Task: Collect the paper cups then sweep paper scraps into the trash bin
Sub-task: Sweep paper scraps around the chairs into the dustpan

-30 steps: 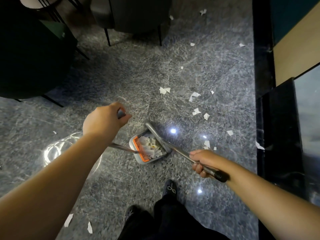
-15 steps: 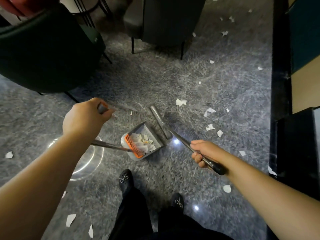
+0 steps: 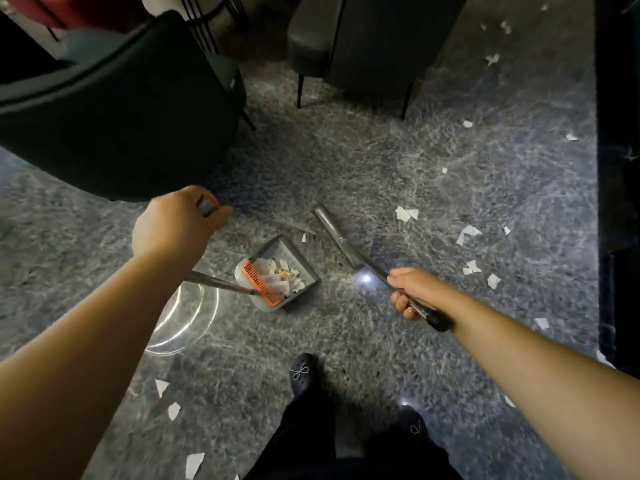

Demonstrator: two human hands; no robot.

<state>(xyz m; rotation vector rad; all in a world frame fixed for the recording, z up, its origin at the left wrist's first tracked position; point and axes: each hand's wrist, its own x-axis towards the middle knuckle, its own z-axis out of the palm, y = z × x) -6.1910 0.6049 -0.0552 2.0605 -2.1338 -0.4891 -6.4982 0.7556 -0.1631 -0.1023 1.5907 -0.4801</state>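
Gripping dustpan handle (image 3: 207, 206) in left hand (image 3: 173, 223), broom handle (image 3: 381, 275) in right hand (image 3: 412, 292), no writing legible

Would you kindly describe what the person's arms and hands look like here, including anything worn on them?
Both forearms are bare to the frame edge, with no sleeves showing. The left hand and right hand wear no gloves, and no watch, bracelet or ring is visible on either. The left hand is slightly motion-blurred.

floor (image 3: 346, 168): grey veined stone, glossy — dark green chair (image 3: 114, 133) left | grey chair (image 3: 374, 43) ahead
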